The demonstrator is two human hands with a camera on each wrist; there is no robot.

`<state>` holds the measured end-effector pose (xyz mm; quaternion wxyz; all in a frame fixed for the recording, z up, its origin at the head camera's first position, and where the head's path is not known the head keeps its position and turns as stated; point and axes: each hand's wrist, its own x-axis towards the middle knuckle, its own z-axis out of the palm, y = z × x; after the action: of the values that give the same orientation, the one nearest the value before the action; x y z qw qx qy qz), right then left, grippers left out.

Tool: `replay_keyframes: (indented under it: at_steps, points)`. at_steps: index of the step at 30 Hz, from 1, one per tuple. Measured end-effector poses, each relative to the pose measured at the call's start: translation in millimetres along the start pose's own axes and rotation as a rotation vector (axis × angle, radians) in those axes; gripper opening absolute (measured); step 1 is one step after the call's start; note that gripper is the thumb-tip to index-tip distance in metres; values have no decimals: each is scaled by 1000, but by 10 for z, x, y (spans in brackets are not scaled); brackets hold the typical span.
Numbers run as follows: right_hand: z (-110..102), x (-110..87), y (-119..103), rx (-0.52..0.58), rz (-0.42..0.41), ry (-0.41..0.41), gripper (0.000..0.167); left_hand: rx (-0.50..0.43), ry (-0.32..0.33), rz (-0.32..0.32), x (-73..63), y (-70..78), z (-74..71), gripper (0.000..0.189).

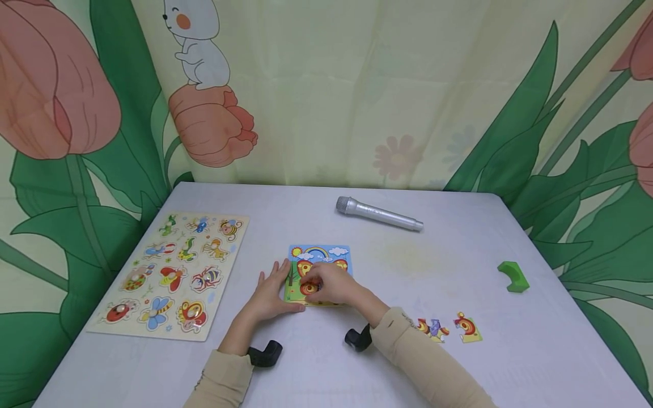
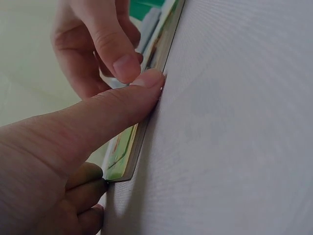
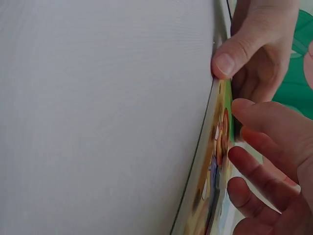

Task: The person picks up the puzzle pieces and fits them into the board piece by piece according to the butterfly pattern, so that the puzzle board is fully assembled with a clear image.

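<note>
A small square jigsaw puzzle board (image 1: 296, 292), with a sun, rainbow and orange animal picture, lies in front of the person. My left hand (image 1: 267, 294) holds its near left corner, the thumb along the front edge and the fingers by the left side. Above the picture is my right hand (image 1: 331, 283), its thumb and fingertips at an orange spiral part of the puzzle. In the right wrist view, those fingers (image 3: 259, 171) are bent loosely and spaced apart, right at the board's surface. Two loose puzzle pieces, one orange and green (image 1: 468, 328), one purple and orange (image 1: 433, 330), lie near the right forearm.
A large insect picture board (image 1: 168, 277) lies at the left of the white table (image 1: 433, 374). A silver toy microphone (image 1: 380, 214) lies behind the puzzle. A green curved block (image 1: 513, 276) sits at the right. A printed curtain (image 1: 326, 113) hangs behind the table.
</note>
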<state>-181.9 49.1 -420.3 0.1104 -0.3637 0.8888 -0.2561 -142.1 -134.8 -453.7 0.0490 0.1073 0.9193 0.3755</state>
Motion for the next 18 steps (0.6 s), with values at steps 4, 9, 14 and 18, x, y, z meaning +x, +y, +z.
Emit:
replay_keyframes:
  at_steps: [4, 9, 14, 18]
  points:
    - [-54, -62, 27, 45, 27, 36, 33, 5, -2, -2, -5, 5, 5, 106]
    - [-125, -146, 79, 80, 16, 79, 35, 8, 0, 3, 1, -3, 11, 106]
    - [-184, -227, 127, 123, -2, 104, 36, 14, 0, 2, 6, -14, 19, 107]
    - [-238, -303, 166, 151, -16, 116, 37, 11, 0, -10, 7, -6, 21, 107]
